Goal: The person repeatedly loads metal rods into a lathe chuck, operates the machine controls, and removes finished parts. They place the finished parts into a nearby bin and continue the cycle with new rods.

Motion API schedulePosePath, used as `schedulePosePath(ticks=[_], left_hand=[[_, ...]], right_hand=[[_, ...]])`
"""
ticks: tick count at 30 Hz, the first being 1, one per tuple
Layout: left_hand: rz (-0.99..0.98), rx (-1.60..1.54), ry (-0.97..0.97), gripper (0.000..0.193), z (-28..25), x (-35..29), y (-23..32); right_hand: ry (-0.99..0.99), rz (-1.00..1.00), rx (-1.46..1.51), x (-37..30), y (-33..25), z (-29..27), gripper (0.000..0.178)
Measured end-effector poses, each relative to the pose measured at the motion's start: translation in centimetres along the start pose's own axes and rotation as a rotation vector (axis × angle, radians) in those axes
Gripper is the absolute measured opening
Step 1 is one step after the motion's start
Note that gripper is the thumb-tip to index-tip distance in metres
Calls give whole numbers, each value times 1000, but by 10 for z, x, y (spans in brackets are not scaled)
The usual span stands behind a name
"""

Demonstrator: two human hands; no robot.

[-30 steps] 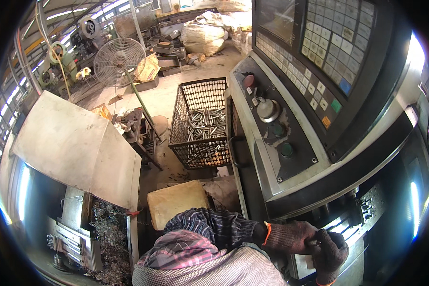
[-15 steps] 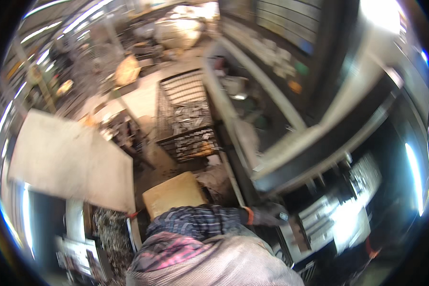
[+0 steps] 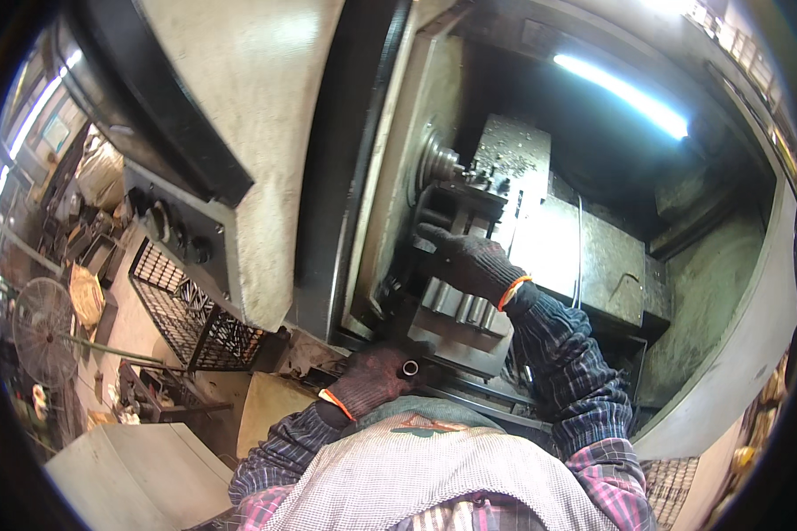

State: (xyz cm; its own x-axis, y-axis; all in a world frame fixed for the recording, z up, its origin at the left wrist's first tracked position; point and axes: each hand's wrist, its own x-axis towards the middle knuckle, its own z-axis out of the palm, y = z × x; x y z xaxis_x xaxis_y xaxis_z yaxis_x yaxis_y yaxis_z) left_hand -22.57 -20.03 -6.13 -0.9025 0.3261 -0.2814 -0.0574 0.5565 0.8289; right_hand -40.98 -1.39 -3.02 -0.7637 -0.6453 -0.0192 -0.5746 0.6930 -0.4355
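A short hollow metal tube (image 3: pixel 410 368) shows its open end at the dark-gloved fingers of my left hand (image 3: pixel 367 379), which is closed around it in front of the machine opening. Inside the lathe, my right hand (image 3: pixel 475 265), also gloved, reaches leftward with fingers stretched out, below the chuck (image 3: pixel 440 165); nothing shows in it, though its fingertips are dim. Just beneath that hand, several shiny metal cylinders (image 3: pixel 460 305) lie side by side on the machine's carriage. A metal slide block (image 3: pixel 512 150) strewn with chips sits right of the chuck.
The lathe door and panel (image 3: pixel 279 159) stand at the left, with a knobbed control box (image 3: pixel 173 226). Further left are a wire crate (image 3: pixel 195 310) of metal parts and a fan (image 3: pixel 44 332). A lamp (image 3: pixel 624 96) lights the interior. A pale board (image 3: pixel 142 478) lies lower left.
My view has swung right, from the workshop floor and crate to the lathe interior. Both hands are now in front of me, the left with the tube, the right inside the machine.
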Motion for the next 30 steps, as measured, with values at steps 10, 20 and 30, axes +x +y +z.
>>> schedulePosePath(ticks=[10,20,30], left_hand=[[844,521,458,39,15,116,-4],[709,748,181,79,18,154,-29],[648,769,67,87,16,175,-54]], right_hand=[[576,306,464,-156,40,12,41],[745,1096,360,-376,-3,99,38],[1135,1925,108,-556,-161,169,42]])
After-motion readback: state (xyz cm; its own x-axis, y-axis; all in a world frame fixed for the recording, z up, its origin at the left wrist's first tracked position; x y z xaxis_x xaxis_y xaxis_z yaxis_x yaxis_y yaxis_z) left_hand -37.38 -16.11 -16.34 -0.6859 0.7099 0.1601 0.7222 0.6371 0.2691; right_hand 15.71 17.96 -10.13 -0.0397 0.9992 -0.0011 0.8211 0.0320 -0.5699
